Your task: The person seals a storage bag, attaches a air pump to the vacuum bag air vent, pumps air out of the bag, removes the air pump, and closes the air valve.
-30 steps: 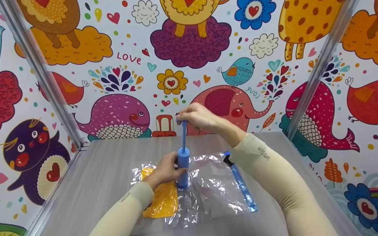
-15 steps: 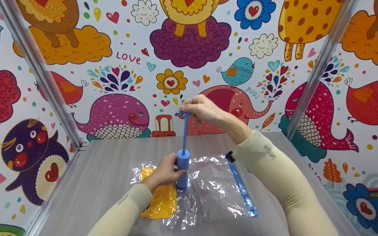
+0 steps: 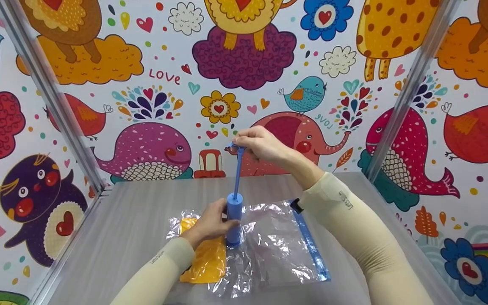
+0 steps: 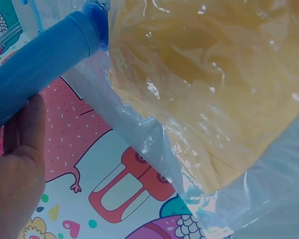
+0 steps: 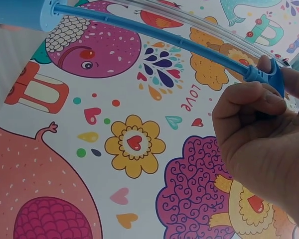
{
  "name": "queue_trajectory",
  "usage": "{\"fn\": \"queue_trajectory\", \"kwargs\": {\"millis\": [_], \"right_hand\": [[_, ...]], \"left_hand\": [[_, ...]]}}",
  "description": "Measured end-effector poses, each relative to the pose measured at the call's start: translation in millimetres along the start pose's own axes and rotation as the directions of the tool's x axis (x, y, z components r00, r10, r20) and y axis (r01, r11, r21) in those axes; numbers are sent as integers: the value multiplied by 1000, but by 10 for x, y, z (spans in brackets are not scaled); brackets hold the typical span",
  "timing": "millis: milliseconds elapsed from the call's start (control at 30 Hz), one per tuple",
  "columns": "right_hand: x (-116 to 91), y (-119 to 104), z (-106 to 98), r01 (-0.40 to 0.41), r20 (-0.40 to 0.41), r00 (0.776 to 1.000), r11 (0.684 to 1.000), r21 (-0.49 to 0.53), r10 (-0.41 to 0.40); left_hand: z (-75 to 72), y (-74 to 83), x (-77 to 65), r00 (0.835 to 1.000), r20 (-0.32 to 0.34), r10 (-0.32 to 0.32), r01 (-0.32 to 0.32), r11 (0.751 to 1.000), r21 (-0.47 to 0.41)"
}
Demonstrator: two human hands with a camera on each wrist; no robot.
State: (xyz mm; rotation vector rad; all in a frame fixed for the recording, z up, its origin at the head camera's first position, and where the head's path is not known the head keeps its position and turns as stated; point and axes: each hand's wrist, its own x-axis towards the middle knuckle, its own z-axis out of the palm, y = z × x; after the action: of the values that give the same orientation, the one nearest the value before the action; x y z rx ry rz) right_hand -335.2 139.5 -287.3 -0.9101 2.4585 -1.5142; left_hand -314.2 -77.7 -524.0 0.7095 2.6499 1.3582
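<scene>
A blue hand pump [image 3: 234,214] stands upright on a clear plastic bag [image 3: 275,245]. The person's left hand [image 3: 211,223] grips its cylinder, thumb across the front. Above it, the right hand [image 3: 263,143] holds the handle [image 5: 275,78] in its curled fingers, with a long stretch of the thin rod [image 5: 154,35] drawn out and slightly bowed. Inside the bag's left part lies a folded orange-yellow item [image 3: 208,264], seen large through the film in the left wrist view. The pump's foot [image 4: 97,25] meets the bag beside that item.
Along the bag's right side runs a blue seal strip [image 3: 311,243], with a black clip [image 3: 297,206] at its far end close to the right sleeve. The grey table [image 3: 142,212] ends at a cartoon-printed wall [image 3: 172,106]. Metal posts [image 3: 57,97] stand at the corners.
The right hand has risen with the handle, drawing more rod out of the cylinder, then stayed nearly level. The left hand keeps its grip on the pump.
</scene>
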Motion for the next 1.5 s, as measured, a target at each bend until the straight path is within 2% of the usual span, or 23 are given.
{"fn": "queue_trajectory", "kwargs": {"millis": [167,533,733,1000,1100,1300,1500], "right_hand": [[16,19,12,5,1,1000,999,-38,-4],[56,151,188,-1,28,1000,975,-223,7],[37,299,282,-66,61,994,957,-282,87],[-17,640,443,-106,179,968,936,-335,174],[-39,751,514,-121,192,962,931,-344,196],[-79,898,622,-149,217,949,931,-332,230],[-94,932,657,-143,183,959,927,-347,216]], "left_hand": [[-15,-10,5,1000,4,-6,6,1000,-14],[10,21,10,999,10,-33,33,998,-44],[0,13,24,999,11,-37,37,999,-10],[3,0,44,1000,20,22,-22,1000,-17],[10,-6,40,999,17,51,-51,999,-8],[23,4,31,998,25,52,-53,998,24],[21,17,36,998,17,53,-54,998,39]]}}
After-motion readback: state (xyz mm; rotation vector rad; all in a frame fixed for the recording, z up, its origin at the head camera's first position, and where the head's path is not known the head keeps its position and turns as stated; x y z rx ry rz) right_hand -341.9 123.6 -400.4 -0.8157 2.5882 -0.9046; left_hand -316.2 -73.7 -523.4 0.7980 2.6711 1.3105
